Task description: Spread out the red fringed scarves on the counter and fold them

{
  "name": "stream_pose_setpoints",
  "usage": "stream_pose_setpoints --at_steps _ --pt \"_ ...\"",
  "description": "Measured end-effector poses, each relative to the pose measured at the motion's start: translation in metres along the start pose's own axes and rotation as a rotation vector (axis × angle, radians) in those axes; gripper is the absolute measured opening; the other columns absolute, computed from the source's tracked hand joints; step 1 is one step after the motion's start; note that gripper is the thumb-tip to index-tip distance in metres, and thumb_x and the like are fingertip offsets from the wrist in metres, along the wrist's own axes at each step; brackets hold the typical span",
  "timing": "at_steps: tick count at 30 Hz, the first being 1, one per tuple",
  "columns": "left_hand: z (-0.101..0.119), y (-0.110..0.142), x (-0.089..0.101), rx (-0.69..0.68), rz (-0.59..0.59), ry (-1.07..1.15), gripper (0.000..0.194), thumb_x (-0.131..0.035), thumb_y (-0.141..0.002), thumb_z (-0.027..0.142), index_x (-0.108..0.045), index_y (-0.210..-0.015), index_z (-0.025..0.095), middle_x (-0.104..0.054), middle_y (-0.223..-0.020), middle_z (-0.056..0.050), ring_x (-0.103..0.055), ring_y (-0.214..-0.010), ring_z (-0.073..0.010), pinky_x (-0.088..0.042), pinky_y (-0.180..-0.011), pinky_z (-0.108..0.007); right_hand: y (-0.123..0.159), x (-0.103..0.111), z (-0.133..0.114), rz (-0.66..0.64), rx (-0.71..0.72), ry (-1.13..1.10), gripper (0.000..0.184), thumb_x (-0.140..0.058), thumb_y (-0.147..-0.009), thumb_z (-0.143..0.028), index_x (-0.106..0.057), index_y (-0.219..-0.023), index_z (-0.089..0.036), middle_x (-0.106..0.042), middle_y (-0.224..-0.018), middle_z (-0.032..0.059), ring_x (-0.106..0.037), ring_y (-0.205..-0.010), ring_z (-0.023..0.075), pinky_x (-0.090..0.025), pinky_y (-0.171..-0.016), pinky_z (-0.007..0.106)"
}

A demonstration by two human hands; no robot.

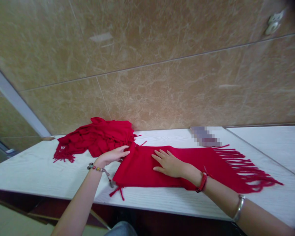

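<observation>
Landmark for all places: the flat red scarf, which lies lengthwise on the white bench.

Right hand: palm down on the middle of the scarf, fingers spread and released, gripping nothing. Left hand: at the scarf's left end, fingertips on the cloth near its far corner. Whether these fingers pinch the edge or merely rest there, I cannot tell.

Condition of the scarf: mostly smooth, with slight unevenness along the edges. The fringe fans out at its right end; a few loose tassels show at the near left corner, which suggests more than one layer.

Adjacent items: a crumpled red cloth lies beyond the scarf's left end, against the tiled wall. Whether it is joined to the scarf cannot be determined. A pixelated item sits behind the scarf, towards the fringed end.

Assessment: the step in hand appears to be flattening and aligning the cloth. A next move would call for light, even pressure from the right palm, and a steady left end so the layers do not slip.
</observation>
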State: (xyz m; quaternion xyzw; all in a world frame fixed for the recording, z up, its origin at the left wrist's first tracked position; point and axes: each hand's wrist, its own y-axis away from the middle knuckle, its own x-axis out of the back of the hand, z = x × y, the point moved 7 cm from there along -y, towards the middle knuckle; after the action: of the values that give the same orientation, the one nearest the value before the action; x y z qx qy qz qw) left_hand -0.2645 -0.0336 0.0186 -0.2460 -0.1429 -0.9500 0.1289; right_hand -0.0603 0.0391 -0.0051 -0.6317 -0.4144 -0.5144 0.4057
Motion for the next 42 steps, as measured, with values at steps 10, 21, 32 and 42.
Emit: stream_pose_setpoints --at_steps 10,21,32,42 --pt "0.022 0.007 -0.015 -0.037 -0.091 0.216 0.063 -0.064 -0.071 0.034 -0.042 -0.129 0.02 -0.061 -0.108 -0.008 -0.058 -0.092 -0.0174 -0.044 -0.071 -0.023 0.0 -0.001 0.0 0.017 -0.002 0.009 0.06 -0.033 -0.087 -0.05 -0.035 -0.134 -0.012 -0.03 -0.14 0.0173 -0.024 -0.128 0.0328 -0.023 -0.1 0.053" --pt "0.016 0.003 -0.011 -0.024 -0.037 0.302 0.08 -0.062 -0.065 0.013 -0.026 -0.136 0.025 -0.057 -0.117 -0.01 -0.059 -0.095 -0.0194 -0.049 -0.069 -0.026 0.002 -0.001 0.001 0.063 0.017 -0.015 0.06 -0.032 -0.087 -0.051 -0.037 -0.133 -0.013 -0.031 -0.14 0.0156 -0.024 -0.129 0.0309 -0.022 -0.102 0.052" --pt "0.016 0.004 -0.004 -0.075 0.039 0.388 0.082 -0.059 -0.062 0.005 -0.025 -0.136 0.019 -0.064 -0.101 -0.009 -0.063 -0.084 -0.018 -0.051 -0.068 -0.025 0.032 -0.002 0.05 0.159 -0.325 -0.14 0.056 -0.022 -0.091 -0.041 -0.016 -0.141 -0.016 -0.021 -0.144 0.0141 -0.021 -0.13 0.0283 -0.029 -0.096 0.055" --pt "0.011 -0.006 0.01 -0.076 0.095 0.304 0.08 -0.056 -0.059 0.001 -0.033 -0.133 0.021 -0.068 -0.093 -0.005 -0.064 -0.077 -0.0174 -0.052 -0.061 -0.024 0.067 -0.016 0.074 0.202 -0.231 0.152 0.047 -0.021 -0.091 -0.031 -0.036 -0.134 -0.018 -0.035 -0.139 0.0088 -0.029 -0.128 0.0249 -0.028 -0.099 0.05"
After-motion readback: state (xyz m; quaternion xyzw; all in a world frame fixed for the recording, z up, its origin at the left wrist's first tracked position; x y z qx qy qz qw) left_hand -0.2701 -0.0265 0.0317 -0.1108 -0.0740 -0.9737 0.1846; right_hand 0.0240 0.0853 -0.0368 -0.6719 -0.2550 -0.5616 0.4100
